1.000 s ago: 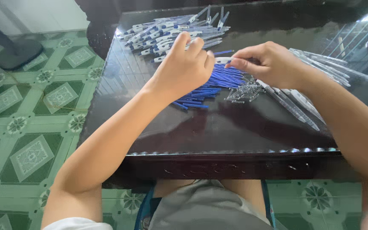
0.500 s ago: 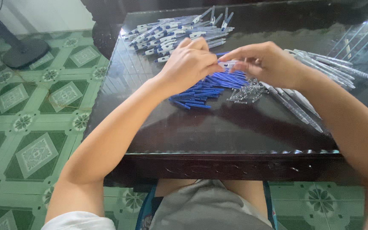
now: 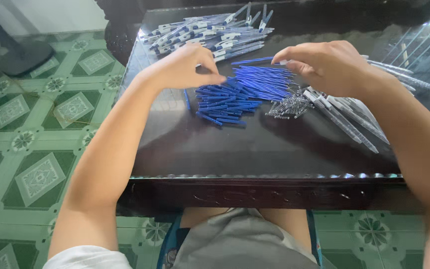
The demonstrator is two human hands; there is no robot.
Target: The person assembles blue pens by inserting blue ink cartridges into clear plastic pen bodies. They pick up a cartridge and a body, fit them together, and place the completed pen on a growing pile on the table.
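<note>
Blue refills [image 3: 235, 94] | under both hands | left grip [image 3: 185, 67] pinched, right grip [image 3: 324, 65] curled, contents unclear

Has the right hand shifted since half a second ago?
Yes. The right hand has pulled rightward, away from the left hand, opening a gap above the pile of thin blue plastic refills on the dark glossy table.

Single head-worn camera, looking steeply down and forward from above the seated person's lap; close range over dark table [image 3: 255, 149]; green tiled floor [image 3: 36, 129] at left; no second view
</note>
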